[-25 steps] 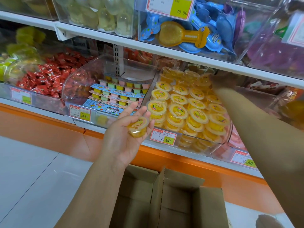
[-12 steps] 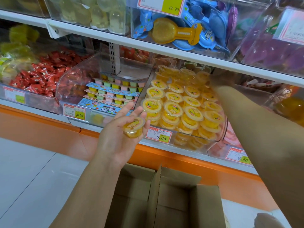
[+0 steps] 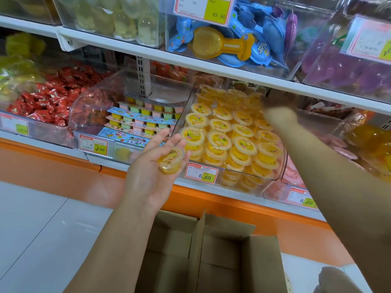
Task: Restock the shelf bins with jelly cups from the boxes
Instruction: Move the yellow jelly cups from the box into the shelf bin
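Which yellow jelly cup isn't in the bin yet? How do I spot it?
Find the clear bin heaped with yellow jelly cups on the lower shelf, above the 6.60 price tag. Just in front of it, a left hand lies palm up. The jelly cup on its fingers is the only one outside the bin.

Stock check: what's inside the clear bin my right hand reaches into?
Yellow jelly cups, stacked in layers, fill the clear bin. The right hand covers the back corner; lower layers are mostly hidden.

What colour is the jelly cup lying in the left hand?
Yellow; the jelly cup shows best in the head view.
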### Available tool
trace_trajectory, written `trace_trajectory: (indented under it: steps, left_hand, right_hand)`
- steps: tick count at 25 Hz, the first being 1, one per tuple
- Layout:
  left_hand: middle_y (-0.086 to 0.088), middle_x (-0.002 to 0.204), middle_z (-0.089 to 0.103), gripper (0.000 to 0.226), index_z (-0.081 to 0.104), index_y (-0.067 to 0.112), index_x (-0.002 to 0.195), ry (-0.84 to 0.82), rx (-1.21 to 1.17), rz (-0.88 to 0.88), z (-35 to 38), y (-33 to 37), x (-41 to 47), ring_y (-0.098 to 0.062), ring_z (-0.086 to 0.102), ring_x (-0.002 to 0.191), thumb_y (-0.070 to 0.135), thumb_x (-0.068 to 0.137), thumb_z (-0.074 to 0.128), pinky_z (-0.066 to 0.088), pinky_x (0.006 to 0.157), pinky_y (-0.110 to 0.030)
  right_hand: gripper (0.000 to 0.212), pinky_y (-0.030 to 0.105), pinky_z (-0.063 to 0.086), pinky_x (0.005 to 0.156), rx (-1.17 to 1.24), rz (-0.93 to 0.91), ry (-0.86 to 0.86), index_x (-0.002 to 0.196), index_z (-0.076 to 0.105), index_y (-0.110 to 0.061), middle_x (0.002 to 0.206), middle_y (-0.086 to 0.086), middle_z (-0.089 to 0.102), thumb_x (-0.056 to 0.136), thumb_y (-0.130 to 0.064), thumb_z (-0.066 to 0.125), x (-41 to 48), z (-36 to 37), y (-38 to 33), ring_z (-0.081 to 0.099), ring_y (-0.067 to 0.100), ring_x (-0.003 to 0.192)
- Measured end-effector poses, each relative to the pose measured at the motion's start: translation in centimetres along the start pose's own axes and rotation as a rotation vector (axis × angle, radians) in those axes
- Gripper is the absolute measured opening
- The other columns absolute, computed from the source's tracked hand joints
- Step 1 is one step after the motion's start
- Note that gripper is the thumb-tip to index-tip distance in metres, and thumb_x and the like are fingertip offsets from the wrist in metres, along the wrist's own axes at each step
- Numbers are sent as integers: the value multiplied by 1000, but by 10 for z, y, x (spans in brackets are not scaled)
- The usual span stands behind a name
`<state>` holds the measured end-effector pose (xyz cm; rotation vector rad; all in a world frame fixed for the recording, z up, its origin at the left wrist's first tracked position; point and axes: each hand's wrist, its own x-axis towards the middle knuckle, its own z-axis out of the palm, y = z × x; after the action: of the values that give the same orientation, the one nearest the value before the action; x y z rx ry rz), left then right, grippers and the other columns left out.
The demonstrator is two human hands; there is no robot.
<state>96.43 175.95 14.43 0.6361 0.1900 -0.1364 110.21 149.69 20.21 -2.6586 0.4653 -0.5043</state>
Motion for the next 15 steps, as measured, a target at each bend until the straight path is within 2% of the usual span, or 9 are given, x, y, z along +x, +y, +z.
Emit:
trace_trajectory:
  steps: [2, 4, 6, 7, 8, 9, 11, 13, 15]
  left_hand:
    - [-10, 116, 72, 35, 60, 14, 123, -4, 21, 66, 2, 1, 0, -23, 68, 113, -4, 96, 48, 56, 91, -38]
    - [-9, 114, 73, 33, 63, 16, 123, -5, 76, 141, 8, 3, -1, -20, 68, 113, 0, 96, 53, 56, 91, -36]
    - [-8, 109, 72, 29, 66, 20, 119, 2, 139, 172, 23, 4, 0, -19, 69, 102, 5, 95, 59, 57, 75, -31]
    - [-8, 109, 71, 26, 67, 22, 116, 20, 180, 181, 32, 4, 4, -20, 68, 98, 7, 95, 61, 55, 69, -31]
    - [-8, 111, 70, 23, 68, 24, 114, 35, 234, 195, 42, 4, 11, -21, 68, 99, 11, 96, 61, 55, 71, -33]
    - [-7, 114, 69, 20, 67, 25, 115, 40, 288, 206, 52, 6, 18, -19, 66, 104, 17, 98, 59, 55, 82, -35]
    - [-1, 121, 64, 26, 59, 24, 127, 25, 335, 214, 63, 14, 35, -15, 60, 115, 30, 103, 50, 45, 106, -40]
    - [-1, 130, 57, 38, 48, 20, 141, 36, 347, 235, 57, 28, 53, -13, 53, 121, 33, 105, 45, 41, 109, -37]
    - [-2, 134, 56, 37, 47, 19, 142, 55, 396, 251, 43, 38, 65, -13, 51, 125, 29, 106, 45, 42, 107, -35]
  right_hand:
    - [29, 29, 47, 75, 137, -186, -37, 99, 70, -16, 94, 12, 70, 97, -35, 49, -46, -13, -23, 65, 22, 88]
    - [30, 21, 44, 58, 312, -352, -274, 80, 69, -21, 70, -1, 67, 96, -41, 52, -105, -26, -52, 58, 3, 59]
    - [31, 19, 43, 49, 463, -374, -670, 86, 69, -21, 68, 0, 67, 97, -43, 49, -146, -31, -75, 57, 5, 52]
    - [29, 20, 41, 46, 541, -333, -803, 90, 68, -19, 67, 1, 66, 97, -40, 49, -155, -31, -82, 57, 9, 51]
    - [25, 19, 40, 43, 624, -283, -857, 93, 66, -16, 65, 3, 65, 98, -35, 50, -154, -30, -84, 56, 12, 50]
    - [20, 18, 38, 41, 705, -224, -856, 93, 64, -13, 62, 3, 63, 98, -29, 52, -146, -28, -84, 54, 12, 49]
    - [12, 17, 37, 40, 837, -88, -722, 90, 62, -10, 59, 4, 62, 97, -16, 54, -113, -20, -78, 52, 9, 44]
    - [13, 15, 37, 37, 836, 33, -512, 87, 61, -9, 63, 7, 61, 97, -13, 54, -68, -11, -70, 52, 6, 39]
    - [16, 13, 36, 34, 774, 140, -418, 87, 57, -7, 65, 7, 59, 98, -16, 51, -31, 0, -66, 50, 3, 34]
